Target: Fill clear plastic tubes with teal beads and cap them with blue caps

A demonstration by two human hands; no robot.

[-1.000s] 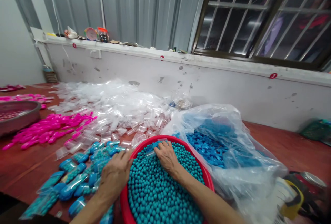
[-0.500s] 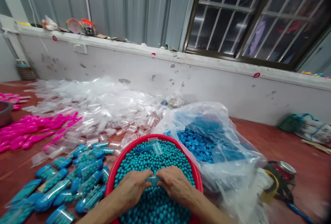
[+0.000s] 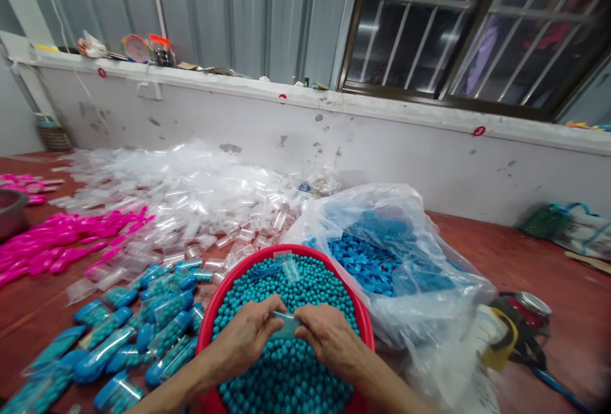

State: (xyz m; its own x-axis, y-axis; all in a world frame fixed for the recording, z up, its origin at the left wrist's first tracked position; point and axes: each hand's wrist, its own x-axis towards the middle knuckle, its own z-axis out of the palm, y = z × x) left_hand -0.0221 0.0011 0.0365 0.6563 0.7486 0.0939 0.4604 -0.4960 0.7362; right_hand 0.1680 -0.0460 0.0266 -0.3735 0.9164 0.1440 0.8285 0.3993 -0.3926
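Observation:
Between my hands is a small clear plastic tube (image 3: 285, 326), held over a red basin (image 3: 366, 328) full of round teal beads (image 3: 286, 379). My left hand (image 3: 245, 334) pinches the tube's left end with thumb and fingers. At the other end, my right hand (image 3: 329, 334) is closed on it in the same way. Fingers cover both ends, and whether anything is inside cannot be made out. Beyond my hands, another clear tube (image 3: 290, 271) and a blue plastic piece (image 3: 264, 272) lie on the beads.
Bead-filled tubes with blue ends (image 3: 162, 325) lie left of the basin. Behind them spread pink plastic pieces (image 3: 62, 242) and a heap of clear tubes (image 3: 191, 178). A clear bag (image 3: 458, 312) of blue pieces (image 3: 363, 264) stands right, near a metal-lidded jar (image 3: 532, 306).
Both hands stay pinched on the tube and have shifted slightly upward. The tube now slopes a little, and more of it shows between my fingers. The camera view has moved slightly.

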